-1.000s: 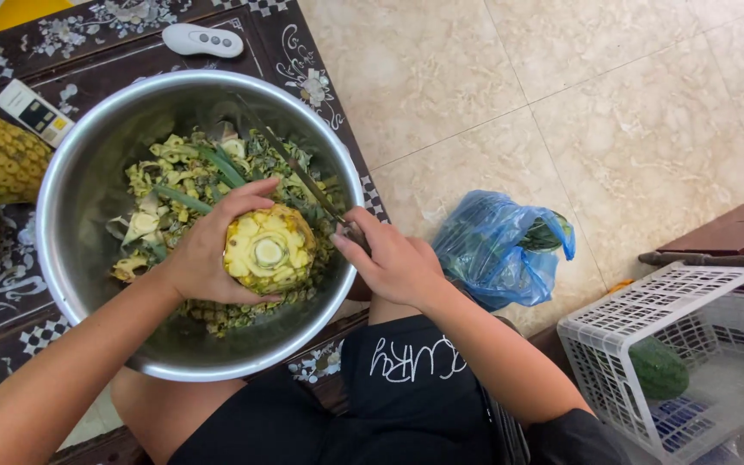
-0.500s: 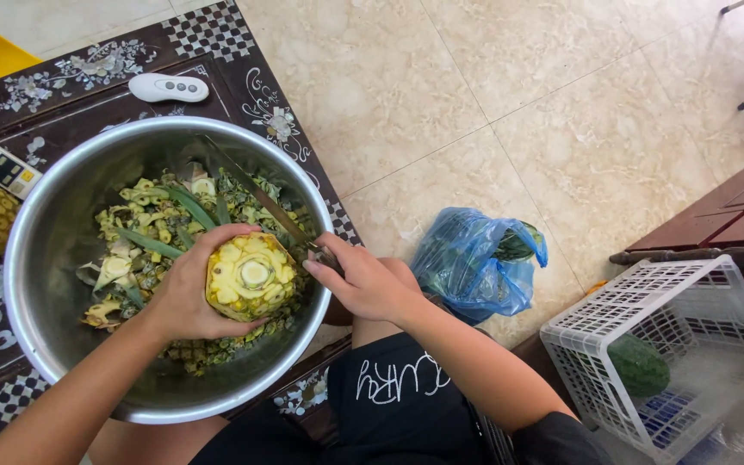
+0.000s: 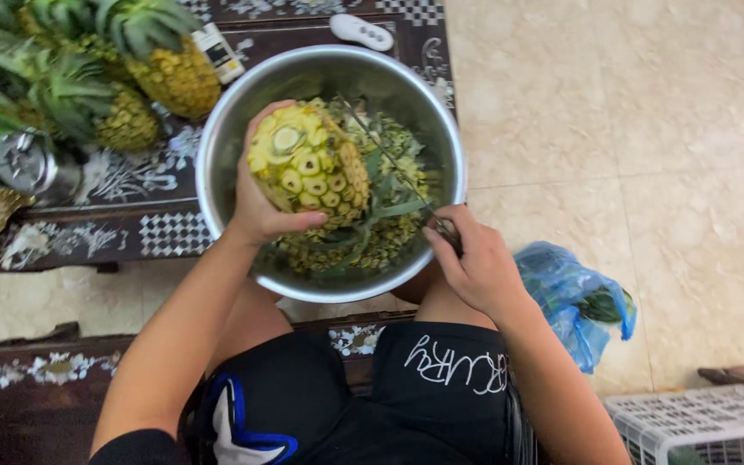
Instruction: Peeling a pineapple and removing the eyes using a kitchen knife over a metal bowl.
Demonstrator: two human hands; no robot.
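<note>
- Above the steel bowl (image 3: 217,164), the left hand (image 3: 260,202) held a half-peeled pineapple (image 3: 307,168), fingers wrapped round its lower flank and thumb pressed under it, cut end tilted toward the camera.
- The fruit looked heavy and firm, its peeled flesh likely wet and slippery; the remaining scaly skin on the right side seemed the surer place to grip.
- The right hand (image 3: 475,267) was closed round the handle of a thin knife (image 3: 389,159), whose blade ran up and left across the bowl, just beside the pineapple; whether it touched the fruit could not be told.
- The bowl sat on the person's lap against the dark patterned table (image 3: 157,232), already deep in peelings (image 3: 381,232) and leaves.
- Whole pineapples (image 3: 131,86) crowded the table to the left, near the rim, so room was tight there.
- To the right, tiled floor (image 3: 630,112) lay open, with a blue plastic bag (image 3: 574,297) near the right wrist and a white crate (image 3: 699,422) further off.
</note>
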